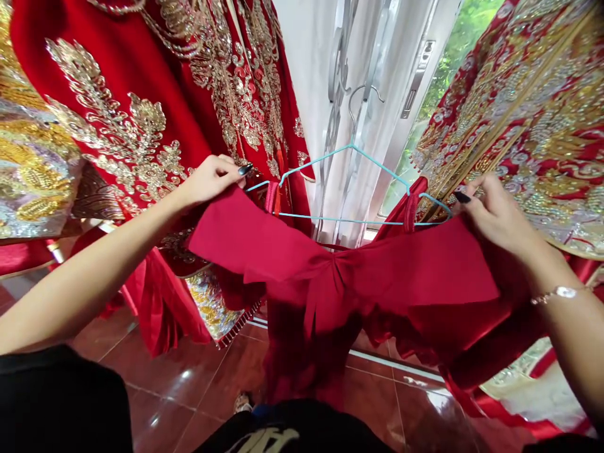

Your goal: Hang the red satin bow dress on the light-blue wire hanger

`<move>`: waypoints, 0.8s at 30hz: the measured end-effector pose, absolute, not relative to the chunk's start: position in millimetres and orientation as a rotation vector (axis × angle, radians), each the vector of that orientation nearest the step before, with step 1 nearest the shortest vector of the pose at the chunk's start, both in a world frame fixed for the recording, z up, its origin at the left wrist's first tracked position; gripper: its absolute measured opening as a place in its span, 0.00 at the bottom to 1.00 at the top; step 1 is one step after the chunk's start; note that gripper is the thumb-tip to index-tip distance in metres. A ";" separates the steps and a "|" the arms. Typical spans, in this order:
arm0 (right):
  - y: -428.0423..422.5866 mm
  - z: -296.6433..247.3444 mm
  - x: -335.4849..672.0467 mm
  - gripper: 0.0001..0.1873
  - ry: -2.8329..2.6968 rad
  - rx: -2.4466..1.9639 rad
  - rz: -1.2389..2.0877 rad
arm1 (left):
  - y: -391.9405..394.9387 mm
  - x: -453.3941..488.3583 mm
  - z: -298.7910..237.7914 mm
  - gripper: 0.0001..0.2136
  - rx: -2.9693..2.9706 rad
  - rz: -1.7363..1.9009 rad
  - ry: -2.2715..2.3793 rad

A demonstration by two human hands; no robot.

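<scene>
A red satin off-shoulder dress (pixel 325 296) hangs from a light-blue wire hanger (pixel 352 189), held up by small red loops over the hanger's arms. A gathered knot sits at the middle of its neckline. My left hand (pixel 212 179) pinches the dress's upper left edge beside the hanger's left end. My right hand (pixel 495 211) grips the upper right edge near the other end of the hanger. Both hands have dark painted nails, and a thin bracelet (pixel 559 293) circles my right wrist.
Red garments with dense gold embroidery (pixel 123 126) hang at left and behind, and a beaded red-and-gold one (pixel 528 119) hangs at right. Behind the hanger are a white sheer curtain (pixel 325 94) and a window. Below is a glossy reddish-brown tiled floor (pixel 189 384).
</scene>
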State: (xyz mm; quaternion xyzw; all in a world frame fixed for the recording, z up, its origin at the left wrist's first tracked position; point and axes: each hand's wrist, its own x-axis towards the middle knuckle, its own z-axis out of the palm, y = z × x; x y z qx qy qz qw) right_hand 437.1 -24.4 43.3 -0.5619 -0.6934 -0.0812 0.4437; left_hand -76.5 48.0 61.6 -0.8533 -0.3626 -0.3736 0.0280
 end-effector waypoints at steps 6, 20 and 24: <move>-11.3 89.4 404.8 0.11 -1.879 -1.355 -0.312 | 62.2 -21.8 114.6 0.23 -2.675 -0.895 -0.992; -46.6 92.2 328.3 0.14 -1.976 -1.084 -0.594 | 6.6 54.6 93.5 0.06 -2.759 -0.844 -0.770; -46.7 79.3 326.1 0.11 -1.690 -1.261 -0.674 | 5.9 43.4 64.2 0.14 -2.430 -1.227 -1.052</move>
